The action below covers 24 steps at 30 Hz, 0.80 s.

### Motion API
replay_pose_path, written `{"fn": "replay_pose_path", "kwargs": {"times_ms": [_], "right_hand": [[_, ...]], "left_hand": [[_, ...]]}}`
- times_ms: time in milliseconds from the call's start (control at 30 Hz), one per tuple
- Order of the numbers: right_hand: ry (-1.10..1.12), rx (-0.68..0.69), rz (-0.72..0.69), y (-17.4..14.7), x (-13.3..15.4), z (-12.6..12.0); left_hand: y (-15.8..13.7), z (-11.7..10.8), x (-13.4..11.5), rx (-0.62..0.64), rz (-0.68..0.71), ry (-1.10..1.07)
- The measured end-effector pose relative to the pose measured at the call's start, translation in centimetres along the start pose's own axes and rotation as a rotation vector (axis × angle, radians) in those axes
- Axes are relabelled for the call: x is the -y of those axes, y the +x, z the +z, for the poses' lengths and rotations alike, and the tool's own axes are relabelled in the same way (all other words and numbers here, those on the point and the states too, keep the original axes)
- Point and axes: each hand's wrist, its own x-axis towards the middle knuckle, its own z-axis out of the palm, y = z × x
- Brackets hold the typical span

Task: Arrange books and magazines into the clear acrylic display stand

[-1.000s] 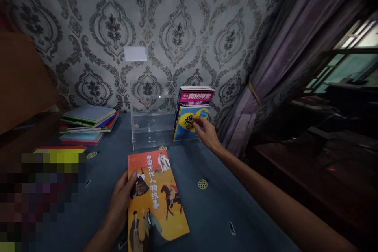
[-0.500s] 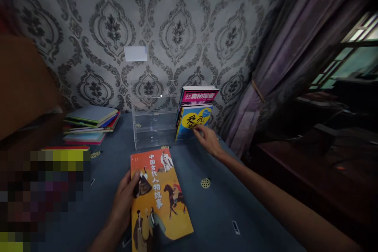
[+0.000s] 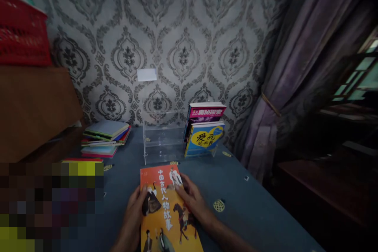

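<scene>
An orange and yellow book (image 3: pixel 165 204) with white Chinese characters and painted figures is held between my two hands, cover up. My left hand (image 3: pixel 134 208) grips its left edge, thumb on the cover. Along the right edge, my right hand (image 3: pixel 195 201) is closed on it too, with its thumb over the front. Beyond the book stands a clear acrylic rack (image 3: pixel 161 151). On the rack's right side a blue book with a yellow heart (image 3: pixel 205 139) leans in front of a pink-topped book (image 3: pixel 206 113).
A pile of books (image 3: pixel 106 132) lies at the back left of the blue tablecloth (image 3: pixel 236 204). A brown box (image 3: pixel 35 106) with a red basket (image 3: pixel 25 31) above it stands on the left. A tied curtain (image 3: pixel 265 126) hangs at the right.
My right hand has left the blue book on the rack and come back to the orange book's right edge. The view has shifted, so the rack appears lower and further right.
</scene>
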Motion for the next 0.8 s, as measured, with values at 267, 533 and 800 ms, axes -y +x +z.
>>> {"fn": "replay_pose_path", "kwargs": {"times_ms": [267,533,800], "right_hand": [[0.108,0.041,-0.011,0.6,-1.6,-1.3],[0.021,-0.06,-0.018,0.8,-0.3,-1.0],[0.091,-0.063,0.066,1.2,-0.5,-1.0]], "left_hand": [[1.5,-0.6,1.0,0.213,-0.022,-0.089],[-0.7,0.2,-2.0,0.257,-0.116,-0.118],[-0.5,0.0,-3.0,0.229,-0.106,-0.143]]}}
